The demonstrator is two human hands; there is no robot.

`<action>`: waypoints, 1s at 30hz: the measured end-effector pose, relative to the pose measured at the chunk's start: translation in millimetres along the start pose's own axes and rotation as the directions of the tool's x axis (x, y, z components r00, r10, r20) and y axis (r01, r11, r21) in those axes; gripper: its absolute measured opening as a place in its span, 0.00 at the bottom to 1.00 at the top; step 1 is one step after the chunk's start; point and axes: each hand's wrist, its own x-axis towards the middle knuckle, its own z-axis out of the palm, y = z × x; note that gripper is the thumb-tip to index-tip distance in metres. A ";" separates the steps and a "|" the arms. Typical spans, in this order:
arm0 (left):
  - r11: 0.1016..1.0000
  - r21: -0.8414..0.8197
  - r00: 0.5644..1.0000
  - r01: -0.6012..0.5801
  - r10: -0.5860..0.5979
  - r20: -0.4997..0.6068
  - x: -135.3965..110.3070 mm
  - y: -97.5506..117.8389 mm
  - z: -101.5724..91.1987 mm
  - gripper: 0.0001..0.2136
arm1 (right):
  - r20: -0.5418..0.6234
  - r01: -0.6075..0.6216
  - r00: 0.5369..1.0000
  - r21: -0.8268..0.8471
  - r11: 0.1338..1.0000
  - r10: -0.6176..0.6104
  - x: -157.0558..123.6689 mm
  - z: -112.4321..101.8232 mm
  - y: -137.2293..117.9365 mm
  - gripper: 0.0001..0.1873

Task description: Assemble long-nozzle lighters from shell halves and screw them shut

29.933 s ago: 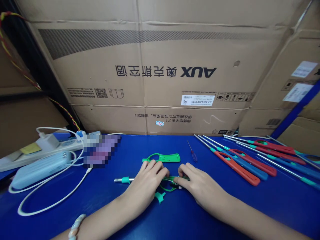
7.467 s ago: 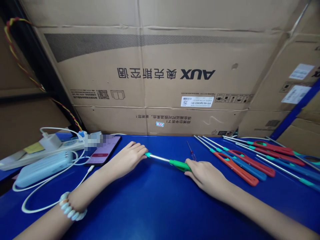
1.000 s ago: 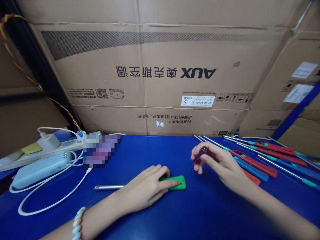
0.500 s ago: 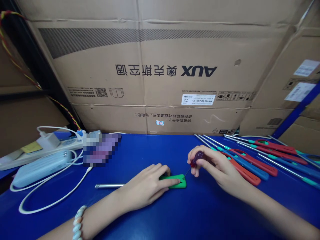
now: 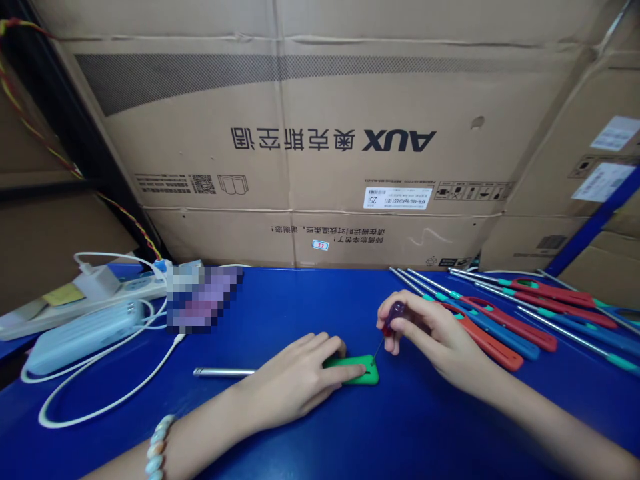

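Note:
A long-necked lighter with a green handle (image 5: 369,377) lies flat on the blue table. Its silver tube (image 5: 220,373) sticks out to the left from under my left hand (image 5: 303,375). That hand is closed over the handle and presses it down, index finger stretched toward the handle's end; the middle of the lighter is hidden beneath it. My right hand (image 5: 425,330) grips a screwdriver (image 5: 397,313) by its dark, purple-red handle. The thin shaft slants down to the left, and its tip meets the green handle near a small hole at the end.
Several red, orange and blue long-necked lighters (image 5: 500,323) lie at the right. On the left are a power strip (image 5: 137,288), a light blue power bank (image 5: 83,337), white cables (image 5: 107,415) and a pixelated phone-like object (image 5: 210,300). A large cardboard box (image 5: 320,87) stands behind.
The green lighter and my left hand have shifted slightly right and toward me. My right hand stays nearly in place, the screwdriver tip still at the handle's end.

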 end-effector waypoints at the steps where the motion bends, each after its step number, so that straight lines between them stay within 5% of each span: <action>1: 1.000 0.003 1.000 0.001 -0.001 0.002 0.2 1.0 0.4 0.19 | -0.005 -0.004 1.000 -0.010 1.000 0.004 -0.5 0.7 0.3 0.09; 6: 0.999 0.034 1.000 -0.009 0.009 0.011 0.8 8.0 1.8 0.20 | -0.088 0.089 0.990 -0.218 0.972 -0.111 -5.1 4.0 6.3 0.07; 12: 0.999 0.025 1.000 -0.022 0.022 -0.021 0.7 15.5 5.0 0.19 | -0.072 0.237 0.935 -0.602 0.762 -0.347 -9.6 4.9 4.0 0.04; 18: 1.000 -0.001 0.998 -0.019 0.019 -0.053 0.8 15.8 6.5 0.18 | -0.008 0.223 0.969 -0.419 0.880 -0.249 -9.4 4.3 -4.6 0.13; 24: 1.000 -0.019 0.998 -0.018 0.016 -0.066 0.3 15.6 6.8 0.20 | -0.012 0.282 0.925 -0.648 0.708 -0.380 -9.6 0.1 -3.4 0.07; 30: 0.999 -0.031 0.998 -0.019 0.016 -0.068 -0.3 15.1 9.0 0.20 | 0.072 0.270 0.960 -0.500 0.823 -0.271 -10.1 -0.4 -6.5 0.18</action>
